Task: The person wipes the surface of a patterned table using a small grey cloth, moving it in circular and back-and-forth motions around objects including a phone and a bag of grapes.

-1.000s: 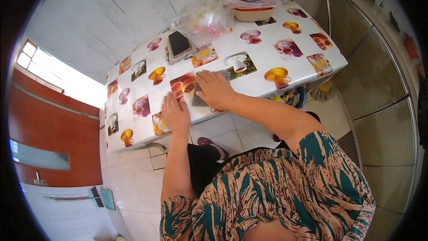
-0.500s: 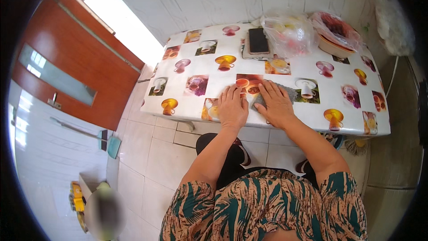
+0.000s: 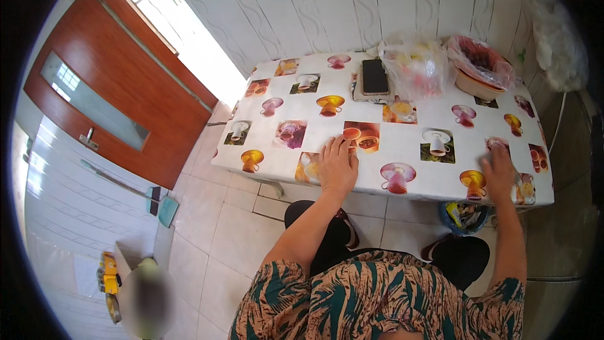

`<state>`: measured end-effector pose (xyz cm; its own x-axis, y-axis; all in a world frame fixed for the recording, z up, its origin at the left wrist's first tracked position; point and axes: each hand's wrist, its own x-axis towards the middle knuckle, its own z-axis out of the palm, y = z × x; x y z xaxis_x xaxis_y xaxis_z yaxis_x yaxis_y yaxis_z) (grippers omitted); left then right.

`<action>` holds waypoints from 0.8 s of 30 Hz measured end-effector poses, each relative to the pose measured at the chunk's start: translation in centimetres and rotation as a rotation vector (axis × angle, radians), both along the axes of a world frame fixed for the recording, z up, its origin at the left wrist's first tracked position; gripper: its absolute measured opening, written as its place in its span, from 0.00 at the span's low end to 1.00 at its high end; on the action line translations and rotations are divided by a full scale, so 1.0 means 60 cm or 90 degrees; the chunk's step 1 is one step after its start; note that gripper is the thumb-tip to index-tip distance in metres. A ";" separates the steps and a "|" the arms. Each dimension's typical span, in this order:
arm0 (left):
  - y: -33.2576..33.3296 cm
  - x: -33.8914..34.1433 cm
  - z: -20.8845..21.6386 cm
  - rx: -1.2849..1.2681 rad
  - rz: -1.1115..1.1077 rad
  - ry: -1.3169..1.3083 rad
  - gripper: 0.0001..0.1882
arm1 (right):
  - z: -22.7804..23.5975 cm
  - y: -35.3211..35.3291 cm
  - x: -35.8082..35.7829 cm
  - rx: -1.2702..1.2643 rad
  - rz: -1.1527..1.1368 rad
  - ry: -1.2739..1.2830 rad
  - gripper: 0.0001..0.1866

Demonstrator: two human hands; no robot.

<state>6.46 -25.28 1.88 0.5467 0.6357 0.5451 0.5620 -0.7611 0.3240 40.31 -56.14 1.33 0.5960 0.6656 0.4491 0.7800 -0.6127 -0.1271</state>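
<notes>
Both hands press flat, holding nothing — left hand [image 3: 338, 167] at frame centre, right hand [image 3: 498, 172] lower right — smoothing the patterned tablecloth [image 3: 409, 129] over the desk; a phone [image 3: 375, 76] lies above.

Cup-patterned tablecloth [image 3: 402, 129]: white, glossy, spread flat, front edge draped. Left hand [image 3: 338, 167] lies palm-down on it; right hand [image 3: 499, 173] presses its near right edge.

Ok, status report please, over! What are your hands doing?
Left hand flat on tablecloth, open. Right hand open, blurred, on cloth near table's right edge. Phone, plastic bags at far side, untouched.
</notes>
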 end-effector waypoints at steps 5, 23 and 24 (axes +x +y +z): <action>-0.001 0.027 0.002 0.024 0.005 0.000 0.20 | 0.001 -0.140 0.066 -0.108 -0.373 0.006 0.33; 0.005 0.013 -0.002 0.029 -0.052 0.043 0.18 | 0.014 0.244 -0.281 -0.031 0.269 0.152 0.37; 0.004 0.012 0.001 0.025 -0.051 0.051 0.18 | 0.021 0.223 -0.251 -0.032 0.228 0.163 0.37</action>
<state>7.20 -25.03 1.95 0.6374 0.5675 0.5212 0.5222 -0.8156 0.2493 25.25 -42.78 2.58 0.4110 0.8680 0.2786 0.8917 -0.3193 -0.3208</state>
